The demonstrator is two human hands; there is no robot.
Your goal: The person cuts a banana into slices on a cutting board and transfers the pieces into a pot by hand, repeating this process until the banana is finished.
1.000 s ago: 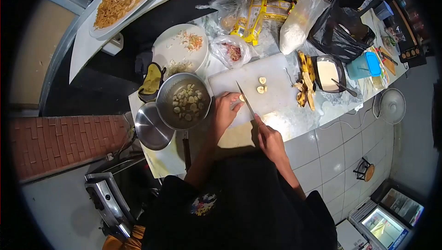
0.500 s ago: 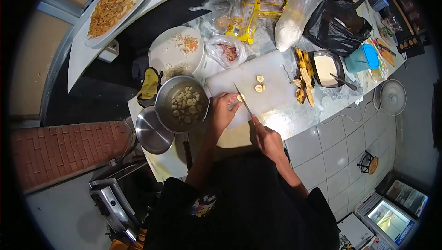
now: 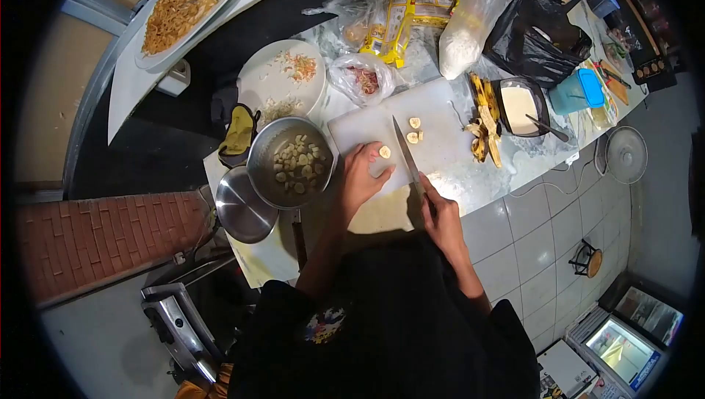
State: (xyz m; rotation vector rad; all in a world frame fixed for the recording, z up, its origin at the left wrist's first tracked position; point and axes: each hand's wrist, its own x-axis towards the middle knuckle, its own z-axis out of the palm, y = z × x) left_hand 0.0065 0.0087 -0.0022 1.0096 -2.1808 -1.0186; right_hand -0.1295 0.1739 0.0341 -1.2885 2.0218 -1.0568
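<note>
Slicing seems underway, the right hand (image 3: pixel 440 219) clasping the knife (image 3: pixel 406 151), the left hand (image 3: pixel 360 175), grip unclear, by a banana piece (image 3: pixel 385 152) that cutting would need steady.

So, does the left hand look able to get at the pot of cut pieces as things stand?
Likely yes: the pot sits just beside the left hand, with nothing visible between them, and the knife is on the hand's other side.

One head-worn view looks forward and steeply down over the counter (image 3: pixel 455 182) from above.
</note>
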